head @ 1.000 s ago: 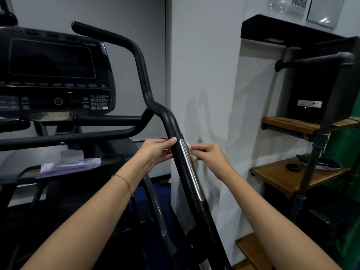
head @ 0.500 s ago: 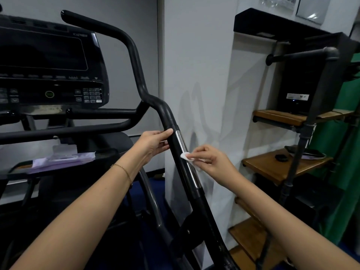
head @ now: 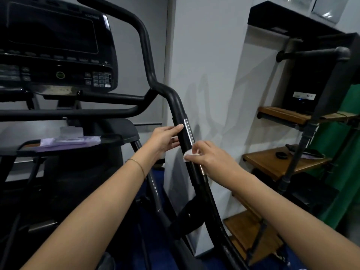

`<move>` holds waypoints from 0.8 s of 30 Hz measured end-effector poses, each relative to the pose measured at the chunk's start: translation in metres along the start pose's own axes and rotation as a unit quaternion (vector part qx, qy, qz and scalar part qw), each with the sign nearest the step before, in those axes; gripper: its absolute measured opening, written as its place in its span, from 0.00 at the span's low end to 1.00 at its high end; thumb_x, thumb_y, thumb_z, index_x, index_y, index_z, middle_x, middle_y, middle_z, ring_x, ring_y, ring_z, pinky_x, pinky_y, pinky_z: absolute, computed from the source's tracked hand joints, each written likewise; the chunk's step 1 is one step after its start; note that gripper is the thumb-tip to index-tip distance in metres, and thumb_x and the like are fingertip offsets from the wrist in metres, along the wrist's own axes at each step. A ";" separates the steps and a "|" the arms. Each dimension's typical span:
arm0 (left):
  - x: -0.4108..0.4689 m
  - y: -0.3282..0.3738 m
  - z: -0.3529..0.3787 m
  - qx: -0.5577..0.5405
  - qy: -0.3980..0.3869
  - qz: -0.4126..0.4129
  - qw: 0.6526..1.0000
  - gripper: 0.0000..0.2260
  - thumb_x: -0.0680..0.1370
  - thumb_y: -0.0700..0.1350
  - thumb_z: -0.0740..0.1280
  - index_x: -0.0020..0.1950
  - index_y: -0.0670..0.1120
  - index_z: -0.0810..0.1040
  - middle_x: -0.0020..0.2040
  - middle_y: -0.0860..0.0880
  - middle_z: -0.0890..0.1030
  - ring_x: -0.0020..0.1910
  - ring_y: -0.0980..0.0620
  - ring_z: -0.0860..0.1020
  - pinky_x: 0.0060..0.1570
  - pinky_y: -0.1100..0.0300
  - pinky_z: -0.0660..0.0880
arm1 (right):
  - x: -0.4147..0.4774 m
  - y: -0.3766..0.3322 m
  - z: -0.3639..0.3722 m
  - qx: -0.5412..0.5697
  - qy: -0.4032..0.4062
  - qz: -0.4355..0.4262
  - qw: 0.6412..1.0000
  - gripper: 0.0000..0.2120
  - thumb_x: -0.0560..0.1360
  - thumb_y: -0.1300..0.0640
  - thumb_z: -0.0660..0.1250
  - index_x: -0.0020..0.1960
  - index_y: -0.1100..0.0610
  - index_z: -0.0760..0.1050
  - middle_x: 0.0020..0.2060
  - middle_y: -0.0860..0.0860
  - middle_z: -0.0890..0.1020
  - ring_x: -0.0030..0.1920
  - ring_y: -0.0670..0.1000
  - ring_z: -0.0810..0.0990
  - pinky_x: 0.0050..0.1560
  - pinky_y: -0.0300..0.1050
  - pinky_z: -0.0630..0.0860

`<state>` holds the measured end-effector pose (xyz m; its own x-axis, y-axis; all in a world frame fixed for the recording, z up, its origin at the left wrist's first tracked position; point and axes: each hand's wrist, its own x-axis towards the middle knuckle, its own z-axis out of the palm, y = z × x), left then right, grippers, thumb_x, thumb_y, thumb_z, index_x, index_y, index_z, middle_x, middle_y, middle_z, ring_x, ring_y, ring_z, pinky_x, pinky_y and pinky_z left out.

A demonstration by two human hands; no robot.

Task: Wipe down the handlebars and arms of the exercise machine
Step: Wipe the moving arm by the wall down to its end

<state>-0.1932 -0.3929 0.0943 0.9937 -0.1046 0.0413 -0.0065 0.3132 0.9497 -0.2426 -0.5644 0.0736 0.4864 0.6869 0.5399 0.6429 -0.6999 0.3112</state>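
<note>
Handlebar arm point(head: 176, 102): centre frame, long axis 11-to-5 o'clock, between the hands.
Left hand point(head: 165, 139): its 9 o'clock side, straight fingers touching it.
Right hand point(head: 212, 156): 3 o'clock side, pinching white wipe point(head: 188, 153) onto it.
Next stroke: probably along that axis.
Writing: console point(head: 58, 45) lettering blurred, unreadable.
</note>
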 end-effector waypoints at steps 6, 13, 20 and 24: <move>0.001 0.004 -0.003 0.017 -0.023 -0.006 1.000 0.14 0.77 0.42 0.67 0.59 0.35 0.76 0.45 0.45 0.82 0.41 0.51 0.82 0.43 0.62 0.81 | -0.053 -0.015 -0.003 0.007 -0.072 -0.105 0.992 0.22 0.67 0.67 0.52 0.54 0.53 0.76 0.46 0.52 0.74 0.45 0.50 0.70 0.33 0.39 0.74; 0.004 0.004 -0.005 0.033 -0.034 -0.004 0.999 0.15 0.78 0.42 0.66 0.61 0.34 0.75 0.46 0.45 0.82 0.42 0.51 0.82 0.45 0.61 0.81 | -0.025 -0.005 -0.003 -0.014 -0.048 -0.070 0.996 0.19 0.68 0.70 0.58 0.54 0.56 0.78 0.45 0.54 0.74 0.45 0.51 0.71 0.29 0.44 0.76; 0.006 0.003 -0.006 0.055 -0.029 0.002 0.998 0.16 0.78 0.43 0.66 0.61 0.35 0.74 0.50 0.43 0.82 0.46 0.49 0.82 0.52 0.58 0.79 | -0.067 -0.013 -0.008 -0.022 -0.121 -0.161 0.979 0.26 0.65 0.66 0.68 0.61 0.55 0.71 0.45 0.49 0.69 0.44 0.48 0.68 0.34 0.37 0.73; 0.008 0.002 -0.007 0.055 -0.036 0.001 0.998 0.16 0.78 0.43 0.67 0.62 0.35 0.74 0.51 0.43 0.82 0.46 0.50 0.82 0.50 0.59 0.80 | -0.064 -0.015 -0.004 -0.005 -0.094 -0.123 0.988 0.28 0.63 0.68 0.72 0.61 0.55 0.71 0.44 0.50 0.70 0.44 0.49 0.70 0.34 0.38 0.74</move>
<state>-0.1848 -0.3862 0.0943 0.9829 -0.1731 0.0622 -0.0250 0.2094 0.9775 -0.2857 -0.5988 0.0379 0.4187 0.8597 0.2926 0.7498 -0.5091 0.4226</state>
